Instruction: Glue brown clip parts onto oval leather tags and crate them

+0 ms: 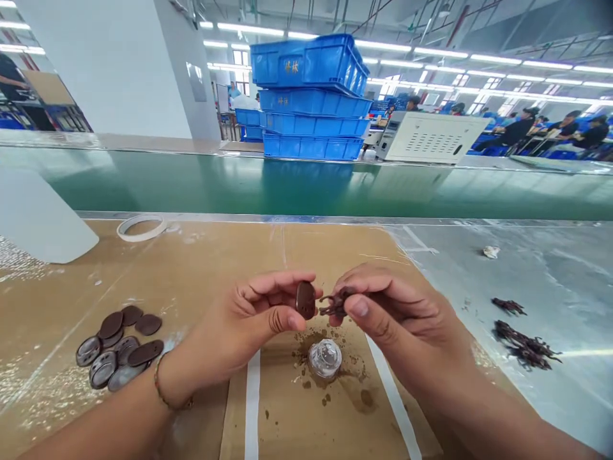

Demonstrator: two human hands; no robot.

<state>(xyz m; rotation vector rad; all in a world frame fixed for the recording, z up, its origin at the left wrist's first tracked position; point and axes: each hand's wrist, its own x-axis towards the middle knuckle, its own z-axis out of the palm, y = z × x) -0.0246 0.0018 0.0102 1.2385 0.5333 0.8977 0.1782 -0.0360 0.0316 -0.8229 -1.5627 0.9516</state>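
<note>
Between the thumb and fingers of my left hand [268,306] is a small brown oval piece [305,300] with tiny holes near its lower end. My right hand [387,313] pinches a dark brown branched piece [336,302], its thin prongs pointing at the oval piece. Only a narrow gap, if any, parts the two; contact I cannot tell. Below my hands a small clear cup [325,358] stands on the cardboard [287,421], with wet brown spots around it. At the left lies a pile of brown oval pieces [112,326], some with a clear or grey side.
More dark branched pieces [524,345] lie at the right. A tape roll [142,227] and a white sheet-like object [43,214] are at the left. Beyond runs a green conveyor belt [205,185], with stacked blue crates [311,121] and a pale machine box [431,137] behind; people sit far right.
</note>
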